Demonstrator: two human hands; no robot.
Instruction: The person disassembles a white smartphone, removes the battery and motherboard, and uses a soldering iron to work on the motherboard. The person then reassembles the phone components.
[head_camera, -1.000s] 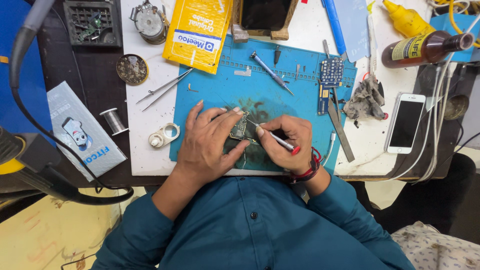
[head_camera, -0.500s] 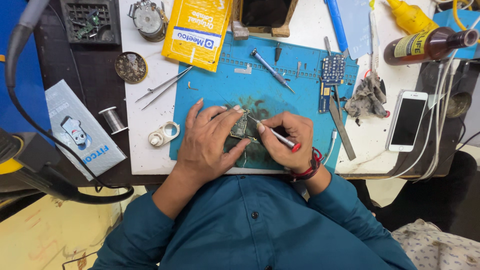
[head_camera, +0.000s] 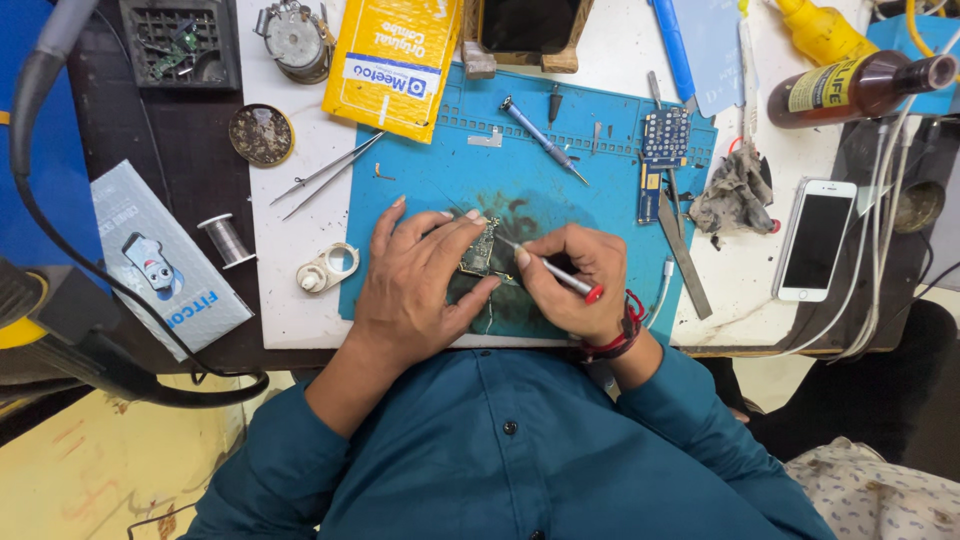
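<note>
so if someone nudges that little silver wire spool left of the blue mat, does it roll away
Probably not as it stands: the small silver wire spool seems to rest on one flat end on the dark tabletop. It looks light, so a nudge would likely slide or tip it; once tipped, it could roll.

Bright, even overhead light (soft shadows), sharp.

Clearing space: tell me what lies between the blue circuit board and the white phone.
Head view: a crumpled grey rag lies between the blue circuit board and the white phone.
</note>
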